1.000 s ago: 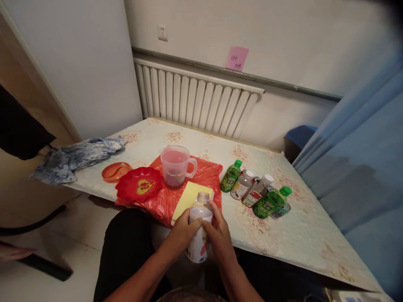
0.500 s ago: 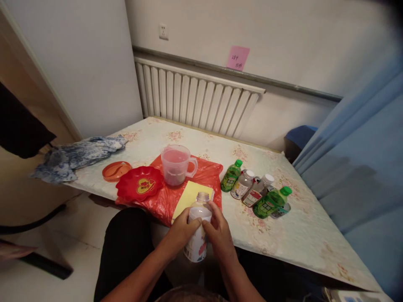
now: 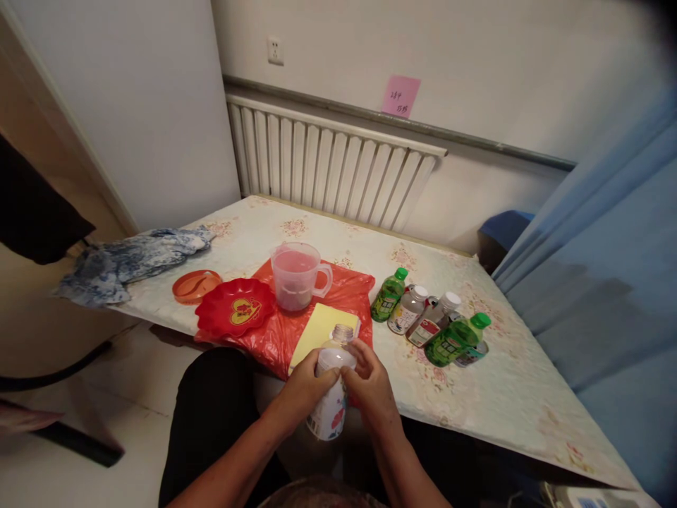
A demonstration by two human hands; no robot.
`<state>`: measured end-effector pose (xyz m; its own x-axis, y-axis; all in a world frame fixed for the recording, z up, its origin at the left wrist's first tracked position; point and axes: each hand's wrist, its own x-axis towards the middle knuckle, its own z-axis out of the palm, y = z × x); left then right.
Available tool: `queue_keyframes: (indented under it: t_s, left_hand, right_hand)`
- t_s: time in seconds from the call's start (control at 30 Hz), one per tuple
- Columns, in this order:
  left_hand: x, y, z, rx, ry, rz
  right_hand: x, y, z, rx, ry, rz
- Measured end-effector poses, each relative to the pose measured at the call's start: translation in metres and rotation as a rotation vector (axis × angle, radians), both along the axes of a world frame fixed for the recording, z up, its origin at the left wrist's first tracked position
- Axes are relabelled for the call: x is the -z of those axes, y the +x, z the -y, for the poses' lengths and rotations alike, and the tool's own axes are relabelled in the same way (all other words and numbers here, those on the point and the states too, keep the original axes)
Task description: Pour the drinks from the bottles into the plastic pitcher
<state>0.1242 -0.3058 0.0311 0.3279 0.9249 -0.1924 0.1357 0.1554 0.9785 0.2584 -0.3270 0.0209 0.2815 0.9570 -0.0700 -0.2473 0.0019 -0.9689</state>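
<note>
Both hands, the left hand [image 3: 304, 388] and right hand [image 3: 373, 391], are wrapped around an uncapped clear bottle [image 3: 331, 395] held just off the tabletop's [image 3: 502, 395] near edge; probably light, thin-walled and slippery, best gripped at its labelled middle.

home room; wall radiator [image 3: 338, 169] | floral-cloth table [image 3: 508, 395] | blue curtain [image 3: 618, 268] | wall socket [image 3: 273, 51]

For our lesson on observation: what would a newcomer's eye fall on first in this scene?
Both hands, left hand and right hand, grip an uncapped bottle at the table's near edge. Behind them a red plate and a clear jug sit on a red plastic sheet; capped bottles cluster to the right.
</note>
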Motion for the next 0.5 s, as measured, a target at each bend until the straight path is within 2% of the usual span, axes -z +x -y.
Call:
queue_keyframes:
  t_s: [0.17,0.33,0.5]
  left_hand:
    - [0.0,0.001,0.0,0.0,0.033,-0.03]
    - [0.001,0.001,-0.001,0.013,0.073,-0.052]
    - [0.005,0.002,-0.003,0.033,0.094,-0.06]
  right_hand:
    - [-0.009,0.005,-0.002,-0.041,-0.026,0.008]
    - [-0.01,0.01,-0.003,-0.125,0.014,0.024]
    - [-0.009,0.011,-0.003,-0.124,0.005,0.028]
